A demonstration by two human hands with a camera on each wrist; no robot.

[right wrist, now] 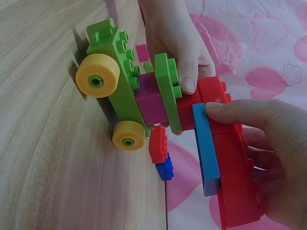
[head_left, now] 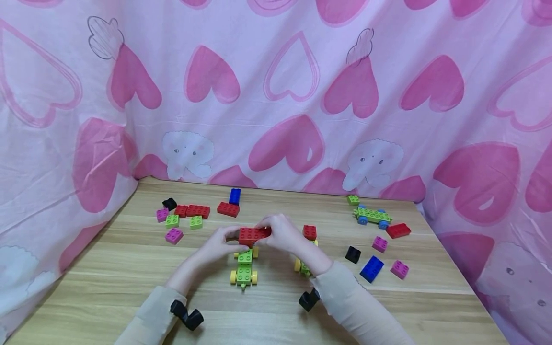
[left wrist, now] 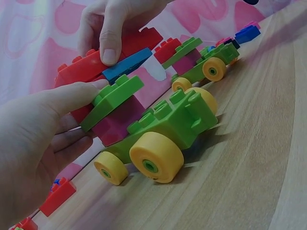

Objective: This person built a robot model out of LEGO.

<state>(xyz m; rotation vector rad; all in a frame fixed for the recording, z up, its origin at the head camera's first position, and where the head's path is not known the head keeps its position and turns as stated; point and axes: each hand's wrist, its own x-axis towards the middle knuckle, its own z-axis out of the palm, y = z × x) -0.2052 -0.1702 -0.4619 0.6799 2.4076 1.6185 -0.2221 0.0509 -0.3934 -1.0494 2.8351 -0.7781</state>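
Observation:
A green toy car base (left wrist: 184,122) with yellow wheels stands on the table. It carries a purple brick (left wrist: 117,122), a thin green brick (left wrist: 115,100) and a red brick (right wrist: 188,111) stacked upward. My left hand (head_left: 220,242) grips this stack from the left, thumb along the thin green brick. On top, a row of red bricks (right wrist: 230,158) juts out to the right with a blue plate (right wrist: 206,151) under it. My right hand (head_left: 282,235) pinches that row, its thumb at the blue plate's end and its fingers over the studs.
A second green car base (left wrist: 196,72) with yellow wheels stands to the right, partly hidden by my right forearm. Farther right is a green car base (head_left: 373,215) on blue wheels. Loose bricks lie on both sides, among them a blue brick (head_left: 372,269) and a purple brick (head_left: 174,235).

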